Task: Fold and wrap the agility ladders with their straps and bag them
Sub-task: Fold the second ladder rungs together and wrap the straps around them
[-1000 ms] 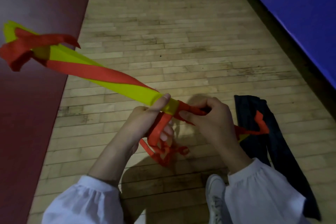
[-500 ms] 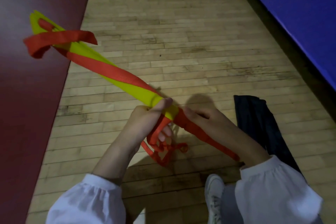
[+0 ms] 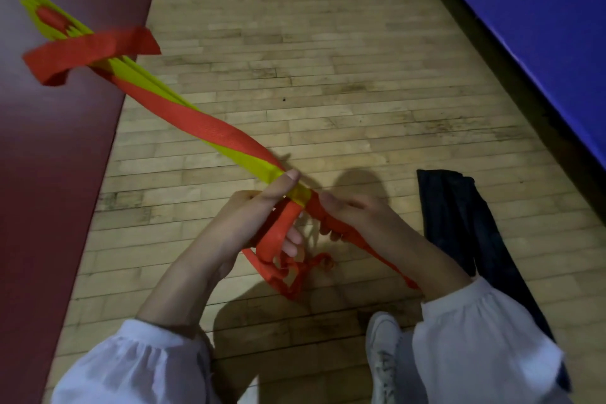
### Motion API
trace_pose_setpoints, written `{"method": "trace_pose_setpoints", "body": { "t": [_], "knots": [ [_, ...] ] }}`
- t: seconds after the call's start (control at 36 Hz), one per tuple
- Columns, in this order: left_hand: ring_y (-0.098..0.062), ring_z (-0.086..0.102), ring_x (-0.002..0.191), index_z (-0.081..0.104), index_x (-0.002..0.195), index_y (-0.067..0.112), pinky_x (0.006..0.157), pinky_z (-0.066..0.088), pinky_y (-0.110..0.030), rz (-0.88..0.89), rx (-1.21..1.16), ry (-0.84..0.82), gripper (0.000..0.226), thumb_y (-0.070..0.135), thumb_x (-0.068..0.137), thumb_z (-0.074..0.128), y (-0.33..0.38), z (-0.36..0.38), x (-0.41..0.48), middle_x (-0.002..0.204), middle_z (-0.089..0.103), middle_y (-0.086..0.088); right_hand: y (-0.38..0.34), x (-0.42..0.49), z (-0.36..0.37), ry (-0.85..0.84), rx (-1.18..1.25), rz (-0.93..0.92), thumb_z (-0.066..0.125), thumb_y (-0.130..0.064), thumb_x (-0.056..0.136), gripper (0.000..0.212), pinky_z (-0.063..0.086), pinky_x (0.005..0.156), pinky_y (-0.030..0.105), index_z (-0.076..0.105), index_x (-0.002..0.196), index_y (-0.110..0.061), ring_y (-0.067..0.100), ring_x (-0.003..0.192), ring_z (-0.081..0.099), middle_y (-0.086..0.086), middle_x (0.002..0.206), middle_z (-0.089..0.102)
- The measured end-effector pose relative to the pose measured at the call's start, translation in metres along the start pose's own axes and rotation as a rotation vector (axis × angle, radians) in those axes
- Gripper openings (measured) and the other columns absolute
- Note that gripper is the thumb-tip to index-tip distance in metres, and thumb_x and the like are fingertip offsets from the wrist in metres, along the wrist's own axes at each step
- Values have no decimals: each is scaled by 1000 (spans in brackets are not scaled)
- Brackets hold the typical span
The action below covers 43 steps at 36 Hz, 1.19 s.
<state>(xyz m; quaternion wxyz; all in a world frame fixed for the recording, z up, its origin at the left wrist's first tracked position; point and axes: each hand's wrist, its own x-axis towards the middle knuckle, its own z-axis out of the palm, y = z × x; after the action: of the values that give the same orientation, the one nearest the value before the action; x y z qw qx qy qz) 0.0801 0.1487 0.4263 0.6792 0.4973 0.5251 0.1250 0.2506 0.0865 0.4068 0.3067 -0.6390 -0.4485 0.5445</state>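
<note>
A bundle of yellow ladder rungs (image 3: 249, 165) slants up to the left, held off the floor. A red strap (image 3: 203, 123) spirals along it, and a loose red end (image 3: 88, 51) flaps near the far tip. My left hand (image 3: 262, 216) grips the bundle's near end, thumb on top. My right hand (image 3: 357, 220) holds the red strap (image 3: 367, 248) pulled tight from that end toward my right sleeve. More red strap (image 3: 288, 272) hangs tangled below my hands. A dark bag (image 3: 459, 220) lies flat on the floor to the right.
Pale wooden floorboards (image 3: 328, 75) run ahead. A dark red mat (image 3: 59, 174) borders the left side, and a blue padded wall (image 3: 541, 26) with a dark base strip runs along the right. My white shoe (image 3: 382, 357) is at the bottom.
The bundle's far end has swung up and to the right. My right hand has kept the strap pulled back toward my sleeve, and the loose red end has flapped across the rungs.
</note>
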Motion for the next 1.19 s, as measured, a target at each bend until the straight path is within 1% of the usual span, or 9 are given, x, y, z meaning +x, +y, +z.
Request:
{"method": "trace_pose_setpoints", "body": {
  "t": [0.08, 0.17, 0.31, 0.53, 0.61, 0.72, 0.86, 0.97, 1.19],
  "knots": [
    [-25, 68, 62, 70, 91, 3, 58, 56, -24, 3, 37, 23, 76, 72, 64, 50, 0, 0, -1, 74, 72, -17, 1, 2, 1, 44, -13, -13, 49, -69, 69, 60, 48, 75, 26, 71, 97, -21, 3, 74, 63, -7, 81, 70],
    [-25, 70, 66, 71, 90, 2, 56, 55, -19, -1, 45, 41, 70, 67, 77, 50, -1, 0, 0, 75, 73, -17, 4, 3, 0, 109, -22, -25, 53, -69, 65, 50, 46, 74, 24, 68, 96, -32, -3, 77, 64, -17, 79, 70],
    [-24, 70, 67, 72, 87, -1, 59, 55, -22, 6, 12, 77, 62, 57, 86, 52, -2, 1, 3, 75, 74, -16, 10, 7, 1, 215, -99, -9, 61, -80, 64, 73, 51, 89, 33, 66, 116, -28, 7, 102, 62, -13, 105, 68],
    [-22, 68, 62, 73, 74, 1, 64, 56, -29, 75, -60, 101, 44, 39, 91, 57, -7, 2, 6, 77, 73, -19, 14, 11, 2, 303, -147, 6, 68, -72, 62, 59, 53, 89, 38, 65, 107, -34, 3, 96, 61, -19, 99, 66],
    [-22, 66, 60, 74, 69, 3, 65, 54, -29, 110, -60, 103, 40, 29, 93, 57, -9, 0, 7, 76, 72, -23, 15, 13, 2, 310, -166, 6, 66, -75, 54, 65, 53, 89, 39, 64, 105, -36, 3, 96, 62, -18, 98, 66],
    [-23, 66, 61, 75, 66, 4, 64, 53, -28, 124, -32, 89, 40, 26, 94, 57, -12, -1, 9, 73, 71, -24, 17, 14, 1, 265, -173, 7, 72, -64, 67, 54, 52, 90, 35, 62, 111, -34, 5, 100, 61, -17, 103, 65],
    [-19, 65, 56, 74, 70, -2, 56, 52, -22, 148, -9, 60, 38, 22, 94, 57, -13, -3, 9, 67, 70, -22, 13, 10, 0, 235, -124, 5, 52, -62, 86, 48, 44, 72, 22, 69, 110, -24, 6, 90, 64, -9, 95, 69],
    [-22, 66, 57, 74, 74, -5, 54, 54, -25, 165, -4, 9, 35, 18, 94, 57, -12, -1, 7, 70, 70, -25, 14, 11, -1, 223, -128, 25, 54, -62, 86, 46, 44, 68, 20, 71, 105, -24, 5, 84, 65, -8, 91, 70],
    [-17, 67, 53, 69, 86, -14, 52, 51, -20, 126, -30, -98, 44, 22, 99, 46, -12, 3, 4, 63, 71, -14, 20, 15, -1, 284, -183, 48, 64, -66, 75, 54, 54, 89, 43, 70, 112, -27, 11, 95, 66, -10, 100, 70]
  ]
}}
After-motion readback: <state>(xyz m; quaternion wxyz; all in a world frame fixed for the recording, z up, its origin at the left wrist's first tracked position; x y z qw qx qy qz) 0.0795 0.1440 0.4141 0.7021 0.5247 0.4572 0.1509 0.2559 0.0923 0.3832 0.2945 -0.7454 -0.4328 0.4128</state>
